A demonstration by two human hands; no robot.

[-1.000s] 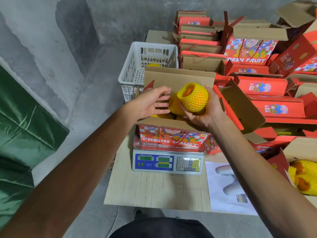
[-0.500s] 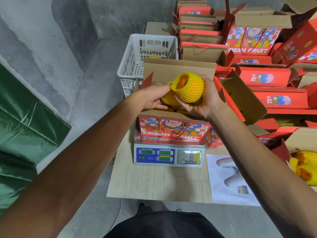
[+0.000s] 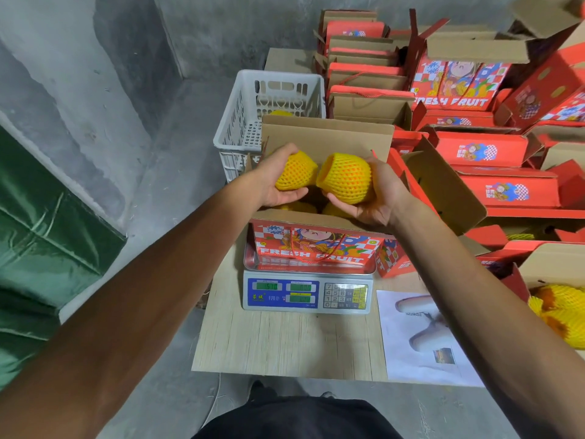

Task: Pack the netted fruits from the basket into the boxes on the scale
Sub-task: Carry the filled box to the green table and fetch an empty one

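The two netted fruits have come apart since half a second ago: one now sits in each hand above the open box.

Earlier the left hand (image 3: 272, 182) was tucked against the fruit behind the one the right hand (image 3: 376, 198) held up; now its fingers curl round its own fruit (image 3: 294, 169), while the right hand cups the bigger fruit (image 3: 346, 177) from below and the side, both hands clamped on their loads and near each other. Directly beneath the hands, the box (image 3: 316, 245) on the scale (image 3: 307, 294) already shows more yellow fruit inside, so I judge both are about to be placed. The white basket (image 3: 243, 122) stands beyond the left hand, one fruit just visible inside.
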